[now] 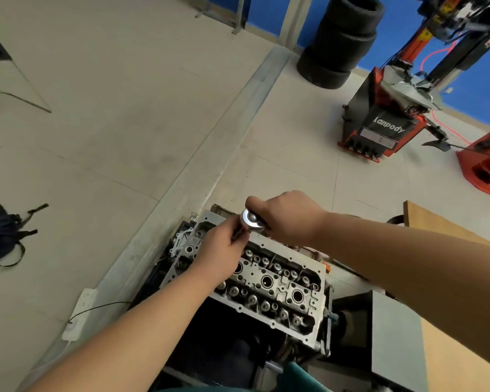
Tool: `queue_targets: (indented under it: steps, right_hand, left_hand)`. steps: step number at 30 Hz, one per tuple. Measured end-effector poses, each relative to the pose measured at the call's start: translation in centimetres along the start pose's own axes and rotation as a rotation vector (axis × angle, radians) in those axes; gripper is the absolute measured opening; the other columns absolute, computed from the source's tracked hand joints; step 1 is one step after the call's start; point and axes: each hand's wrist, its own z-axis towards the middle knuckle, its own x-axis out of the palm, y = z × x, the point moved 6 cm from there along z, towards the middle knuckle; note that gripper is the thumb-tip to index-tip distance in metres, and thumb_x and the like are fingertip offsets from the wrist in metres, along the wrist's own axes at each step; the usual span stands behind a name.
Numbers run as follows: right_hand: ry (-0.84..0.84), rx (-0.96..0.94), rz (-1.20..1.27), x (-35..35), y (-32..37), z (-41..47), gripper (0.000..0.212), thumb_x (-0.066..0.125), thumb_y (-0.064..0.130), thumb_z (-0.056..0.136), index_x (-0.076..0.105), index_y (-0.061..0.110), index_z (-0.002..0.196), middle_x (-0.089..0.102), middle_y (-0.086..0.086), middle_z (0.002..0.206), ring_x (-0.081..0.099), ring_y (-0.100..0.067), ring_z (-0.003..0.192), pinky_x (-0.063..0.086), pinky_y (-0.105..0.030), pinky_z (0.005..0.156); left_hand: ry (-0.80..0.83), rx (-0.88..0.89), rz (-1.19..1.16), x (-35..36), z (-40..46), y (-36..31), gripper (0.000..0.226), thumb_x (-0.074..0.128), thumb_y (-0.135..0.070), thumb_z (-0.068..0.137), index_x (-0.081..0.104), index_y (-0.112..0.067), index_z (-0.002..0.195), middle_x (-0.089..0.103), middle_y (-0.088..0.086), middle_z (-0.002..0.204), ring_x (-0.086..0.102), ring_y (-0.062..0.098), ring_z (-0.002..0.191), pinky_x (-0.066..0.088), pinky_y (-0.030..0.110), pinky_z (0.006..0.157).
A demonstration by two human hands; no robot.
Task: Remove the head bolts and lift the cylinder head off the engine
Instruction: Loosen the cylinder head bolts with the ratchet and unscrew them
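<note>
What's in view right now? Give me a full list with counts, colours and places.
cylinder head: one, silver-grey, on the engine, bottom centre
ratchet: one, chrome, over the head's far end
tyre stack: one, black, top centre by the blue wall
tyre changer: one, red and black, upper right
backpack: one, dark blue, on the floor, left
power strip: one, white, on the floor left of the engine
left hand: grips the ratchet's lower part
right hand: grips the ratchet just behind its chrome top
</note>
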Motion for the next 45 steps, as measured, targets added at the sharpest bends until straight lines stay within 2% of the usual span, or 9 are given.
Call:
queue_targets:
  steps: [6, 10, 17, 22, 26, 30, 35, 42, 45]
  right_hand:
    - [-0.115, -0.401, -0.305, -3.2, 2.6, 3.1, 0.051, 0.055, 0.015, 0.1, 0.038, 0.034, 0.144, 0.058, 0.002, 0.094, 0.06, -0.027, 0.078, 0.052, -0.04, 0.072]
    - [0.017, -0.198, -0.197, -3.2, 2.7, 3.1, 0.055, 0.053, 0.009, 0.096, 0.034, 0.031, 0.143, 0.062, 0.0, 0.096, 0.062, -0.03, 0.077, 0.046, -0.037, 0.064]
    - [0.238, 0.343, 0.471, -0.4, 1.5, -2.2, 0.038, 0.064, 0.019, 0.088, 0.044, 0.014, 0.119, 0.054, 0.001, 0.085, 0.055, -0.015, 0.07, 0.038, -0.03, 0.05]
    - [0.17, 0.219, 0.199, -2.0, 2.5, -1.2, 0.036, 0.06, 0.012, 0.088, 0.038, 0.026, 0.111, 0.053, 0.006, 0.078, 0.054, -0.021, 0.065, 0.036, -0.032, 0.052]
    - [0.086, 0.094, -0.016, -4.0, 1.1, 0.2, 0.035, 0.056, 0.011, 0.098, 0.046, 0.026, 0.128, 0.062, 0.0, 0.091, 0.058, -0.029, 0.079, 0.049, -0.039, 0.075]
    - [0.125, 0.287, 0.075, -3.4, 1.0, 0.1, 0.033, 0.058, 0.01, 0.093, 0.048, 0.017, 0.123, 0.047, 0.0, 0.075, 0.045, -0.021, 0.061, 0.03, -0.032, 0.05]
    - [0.267, 0.504, 0.446, -1.4, 2.4, -1.1, 0.024, 0.07, 0.033, 0.084, 0.051, 0.02, 0.091, 0.059, 0.002, 0.078, 0.059, -0.017, 0.065, 0.036, -0.028, 0.047]
    - [0.252, 0.193, 0.098, -3.3, 0.7, 0.9, 0.046, 0.065, 0.027, 0.093, 0.044, 0.034, 0.133, 0.058, 0.009, 0.082, 0.061, -0.026, 0.084, 0.043, -0.036, 0.084]
    - [0.284, 0.246, 0.221, -3.1, 0.5, 0.3, 0.057, 0.065, 0.022, 0.095, 0.039, 0.038, 0.143, 0.062, 0.005, 0.095, 0.061, -0.028, 0.087, 0.041, -0.033, 0.064]
  left_hand:
    - [-0.15, 0.07, 0.146, -2.3, -0.7, 0.4, 0.019, 0.075, -0.021, 0.095, 0.066, -0.034, 0.106, 0.068, -0.042, 0.091, 0.066, -0.014, 0.093, 0.045, 0.0, 0.076]
    - [-0.154, 0.044, 0.152, -2.9, 0.1, 0.8, 0.019, 0.079, -0.026, 0.091, 0.07, -0.037, 0.104, 0.075, -0.026, 0.094, 0.07, -0.007, 0.091, 0.054, 0.018, 0.081]
    - [-0.076, 0.149, 0.175, -1.9, 1.5, -1.0, 0.039, 0.083, -0.017, 0.087, 0.07, -0.051, 0.1, 0.068, -0.039, 0.093, 0.066, -0.015, 0.09, 0.044, 0.0, 0.072]
    - [0.171, 0.077, 0.189, -2.2, 2.2, -0.1, 0.038, 0.076, -0.016, 0.092, 0.066, -0.049, 0.109, 0.065, -0.035, 0.107, 0.064, -0.011, 0.1, 0.047, 0.011, 0.078]
    - [0.258, 0.037, 0.211, -2.8, 3.5, 0.0, 0.036, 0.073, -0.023, 0.095, 0.065, -0.057, 0.102, 0.073, -0.03, 0.103, 0.067, -0.007, 0.102, 0.051, 0.024, 0.091]
    - [0.326, 0.07, 0.241, -3.2, 4.9, -0.1, 0.028, 0.075, -0.027, 0.094, 0.069, -0.051, 0.105, 0.075, -0.025, 0.095, 0.069, -0.004, 0.09, 0.052, 0.026, 0.083]
    - [0.417, 0.187, 0.227, -2.7, 4.8, -0.6, 0.045, 0.078, -0.015, 0.089, 0.071, -0.057, 0.103, 0.074, -0.031, 0.098, 0.068, -0.01, 0.098, 0.044, 0.002, 0.078]
    - [0.445, 0.088, 0.243, -2.5, 5.1, -0.1, 0.025, 0.075, -0.022, 0.095, 0.066, -0.036, 0.114, 0.072, -0.016, 0.105, 0.066, 0.0, 0.098, 0.051, 0.017, 0.086]
    - [0.498, 0.081, 0.219, -2.3, 5.2, -0.2, 0.028, 0.073, -0.021, 0.096, 0.066, -0.04, 0.116, 0.071, -0.02, 0.107, 0.065, -0.003, 0.102, 0.051, 0.02, 0.089]
